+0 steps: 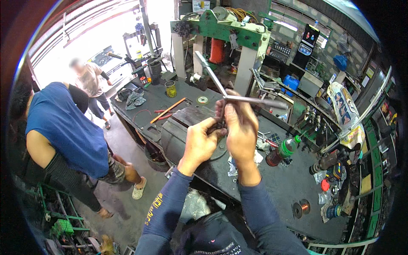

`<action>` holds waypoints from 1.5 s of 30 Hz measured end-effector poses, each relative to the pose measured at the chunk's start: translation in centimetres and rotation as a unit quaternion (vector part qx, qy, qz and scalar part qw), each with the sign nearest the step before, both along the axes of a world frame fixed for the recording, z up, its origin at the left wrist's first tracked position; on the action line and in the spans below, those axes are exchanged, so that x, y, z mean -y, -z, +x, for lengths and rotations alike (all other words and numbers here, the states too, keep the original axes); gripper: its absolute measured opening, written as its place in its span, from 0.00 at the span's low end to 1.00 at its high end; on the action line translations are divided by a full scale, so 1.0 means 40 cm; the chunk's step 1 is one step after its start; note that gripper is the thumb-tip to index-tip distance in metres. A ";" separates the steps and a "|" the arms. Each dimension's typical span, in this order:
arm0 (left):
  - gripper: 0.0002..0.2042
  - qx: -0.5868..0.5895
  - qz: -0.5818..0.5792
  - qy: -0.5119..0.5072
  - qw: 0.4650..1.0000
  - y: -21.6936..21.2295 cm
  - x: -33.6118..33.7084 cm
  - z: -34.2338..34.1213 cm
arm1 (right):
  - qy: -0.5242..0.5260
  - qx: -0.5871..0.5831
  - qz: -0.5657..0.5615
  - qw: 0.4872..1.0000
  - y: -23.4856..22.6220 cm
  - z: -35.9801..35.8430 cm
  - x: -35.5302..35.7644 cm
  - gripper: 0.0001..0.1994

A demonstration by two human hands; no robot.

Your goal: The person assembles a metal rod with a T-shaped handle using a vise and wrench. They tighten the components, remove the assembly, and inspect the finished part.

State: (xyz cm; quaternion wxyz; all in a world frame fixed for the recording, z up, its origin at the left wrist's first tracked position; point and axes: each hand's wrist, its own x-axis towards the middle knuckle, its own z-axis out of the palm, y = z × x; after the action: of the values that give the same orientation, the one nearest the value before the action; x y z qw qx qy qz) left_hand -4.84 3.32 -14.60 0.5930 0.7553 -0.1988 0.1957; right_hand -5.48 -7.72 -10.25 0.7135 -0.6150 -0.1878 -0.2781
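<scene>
My right hand [241, 129] is closed around a metal three-armed socket wrench [212, 76] near its hub. One arm of the wrench points up toward the far left, and another reaches out to the right. The third is hidden by my fingers, if it is there. Just left of it, my left hand [199, 142] is pinched closed at a small dark piece, too covered to name, close to my right fingers. Both hands are raised over a dark steel block [170, 142], likely a vise, on the black workbench [272, 204].
A hacksaw [168, 110], red-handled pliers [161, 118] and a yellow can [171, 88] are on the bench's far left. To the right are a green-capped bottle [282, 151] and a copper wire spool [301, 208]. A green press [246, 36] stands behind. Two people are at left, one bending [68, 127].
</scene>
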 end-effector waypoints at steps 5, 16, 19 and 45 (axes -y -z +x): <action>0.14 -0.002 0.009 -0.007 1.000 0.010 -0.001 0.005 | -0.172 -0.147 0.085 0.970 -0.034 0.099 0.033 0.33; 0.14 -0.095 0.045 0.034 0.994 -0.014 -0.019 -0.002 | 0.100 0.024 -0.004 0.995 -0.013 -0.033 -0.025 0.28; 0.14 -0.037 0.045 0.038 0.998 -0.012 -0.014 -0.002 | -0.266 -0.204 0.119 0.934 -0.059 0.123 0.038 0.35; 0.15 -0.027 0.038 0.019 0.999 -0.016 -0.016 -0.006 | 0.028 0.005 0.050 0.998 -0.016 -0.048 -0.019 0.26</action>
State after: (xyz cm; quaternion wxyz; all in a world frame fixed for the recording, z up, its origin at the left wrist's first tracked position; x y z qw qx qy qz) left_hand -5.06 3.98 -13.97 0.5728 0.7782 -0.2043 0.1568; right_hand -7.38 -6.97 -9.63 0.7344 -0.5821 -0.1596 -0.3104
